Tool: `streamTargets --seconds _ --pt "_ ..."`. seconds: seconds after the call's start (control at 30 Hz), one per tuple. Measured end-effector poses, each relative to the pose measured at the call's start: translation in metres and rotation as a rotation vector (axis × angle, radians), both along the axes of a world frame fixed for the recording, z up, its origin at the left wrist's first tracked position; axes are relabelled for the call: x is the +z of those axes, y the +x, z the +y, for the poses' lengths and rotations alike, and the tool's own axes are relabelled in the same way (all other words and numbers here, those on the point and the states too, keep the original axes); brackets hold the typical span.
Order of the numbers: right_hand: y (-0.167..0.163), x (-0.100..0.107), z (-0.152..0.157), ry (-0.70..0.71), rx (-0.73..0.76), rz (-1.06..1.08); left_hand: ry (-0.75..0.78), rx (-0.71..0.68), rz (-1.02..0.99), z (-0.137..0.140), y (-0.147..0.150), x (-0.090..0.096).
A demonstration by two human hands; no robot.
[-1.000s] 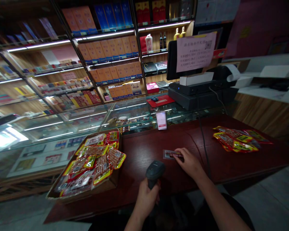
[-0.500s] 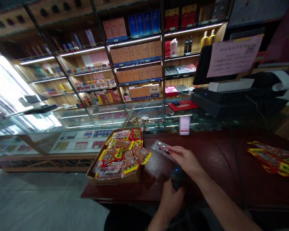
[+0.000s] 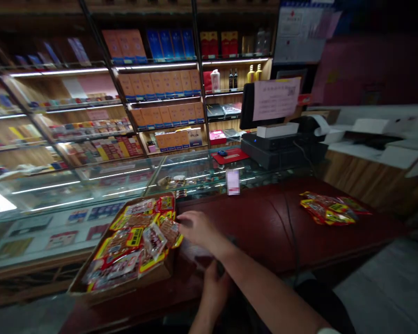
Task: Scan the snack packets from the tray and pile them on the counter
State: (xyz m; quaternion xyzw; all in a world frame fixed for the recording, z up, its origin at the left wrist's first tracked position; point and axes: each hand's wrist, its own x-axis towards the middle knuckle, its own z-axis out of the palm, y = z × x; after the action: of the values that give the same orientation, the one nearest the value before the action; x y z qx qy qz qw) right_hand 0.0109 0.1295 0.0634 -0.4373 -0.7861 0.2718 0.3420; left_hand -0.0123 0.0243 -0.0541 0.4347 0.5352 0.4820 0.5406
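A cardboard box (image 3: 169,273) full of flat snack packets stands at the left end of the dark red counter. On top of the pile lies a clear packet (image 3: 155,241) with dark red print. My right hand (image 3: 199,232) is just right of the pile, fingers loosely bent and apart, with nothing seen in them. Lower down, my left hand (image 3: 214,287) is wrapped round a dark handheld barcode scanner (image 3: 221,268), most of which is hidden behind my right forearm.
Several red and yellow snack packets (image 3: 330,208) lie on the right of the counter (image 3: 261,218). A thin cable (image 3: 290,222) crosses it. Behind are a glass display case (image 3: 149,171), a red mouse pad (image 3: 231,157), a monitor (image 3: 248,106) and stocked shelves.
My right hand has moved left to the box and let go of the clear packet, which now lies on the pile. My left hand still grips the scanner. The view has swung right.
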Motion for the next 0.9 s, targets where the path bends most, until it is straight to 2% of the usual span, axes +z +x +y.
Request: streamTargets --seconds 0.13,0.27,0.37,0.47,0.53,0.63,0.77,0.9 --pt "0.125 -0.043 0.049 -0.11 -0.479 -0.05 -0.038 0.037 0.137 0.009 0.009 -0.014" --pt "0.243 -0.085 0.073 -0.217 -0.92 -0.165 -0.038 0.053 0.179 0.01 0.01 -0.013" --pt "0.3 -0.099 0.073 -0.235 -1.143 -0.241 -0.039 0.05 0.185 0.009 0.009 -0.006" --pt "0.33 -0.102 0.071 -0.234 -1.255 -0.319 -0.059 0.053 0.179 0.009 0.01 -0.001" --pt "0.333 -0.105 0.069 -0.226 -1.259 -0.374 -0.064 0.049 0.177 0.01 0.01 0.0" --pt "0.31 -0.112 0.061 -0.183 -1.148 -0.457 -0.066 0.052 0.167 0.01 0.011 0.0" --pt "0.24 -0.124 0.03 -0.082 -0.848 -0.536 -0.06 0.058 0.157 0.008 0.011 -0.001" --pt "0.175 -0.126 -0.009 0.027 -0.503 -0.542 -0.052 0.054 0.149 0.006 0.012 -0.002"
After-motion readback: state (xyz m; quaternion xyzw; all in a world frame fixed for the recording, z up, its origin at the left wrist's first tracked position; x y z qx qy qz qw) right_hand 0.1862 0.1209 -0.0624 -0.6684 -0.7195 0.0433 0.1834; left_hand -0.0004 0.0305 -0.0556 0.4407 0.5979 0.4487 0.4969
